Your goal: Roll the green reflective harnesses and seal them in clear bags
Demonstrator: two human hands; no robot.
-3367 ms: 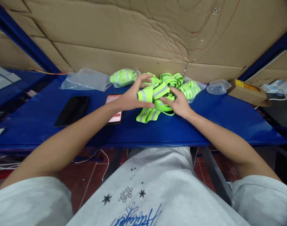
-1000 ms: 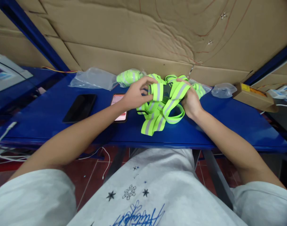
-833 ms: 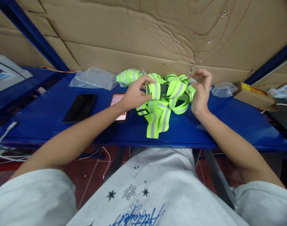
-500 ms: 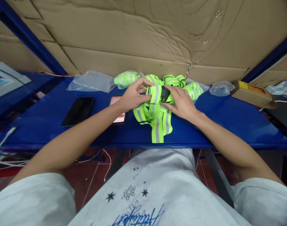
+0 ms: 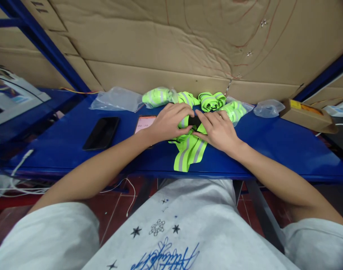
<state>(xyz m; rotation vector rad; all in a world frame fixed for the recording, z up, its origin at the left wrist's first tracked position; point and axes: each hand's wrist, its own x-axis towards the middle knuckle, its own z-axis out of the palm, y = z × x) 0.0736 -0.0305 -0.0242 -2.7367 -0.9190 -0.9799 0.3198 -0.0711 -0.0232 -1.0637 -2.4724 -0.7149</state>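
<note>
A neon-yellow reflective strap bundle point(image 5: 190, 150) with grey stripes lies on the blue table point(image 5: 273, 146), its ends fanning toward the front edge. My left hand point(image 5: 167, 122) is curled over its left side, fingers closed on the folded straps. My right hand point(image 5: 218, 129) presses on its right side, fingertips at a black buckle point(image 5: 194, 120) between the two hands. Behind them lie more rolled yellow straps point(image 5: 212, 100), some in clear bags point(image 5: 236, 109).
A dark phone point(image 5: 101, 133) and a lit phone point(image 5: 145, 123) lie left of my hands. Empty clear bags point(image 5: 118, 99) sit at the back left, a small bag point(image 5: 267, 108) and a cardboard box point(image 5: 308, 114) at the right. Cardboard lines the back wall.
My hands gathered the loose straps into a tight bundle. The right hand lifted off briefly, then came back down onto the buckle. Both hands now press the bundle flat on the table.
</note>
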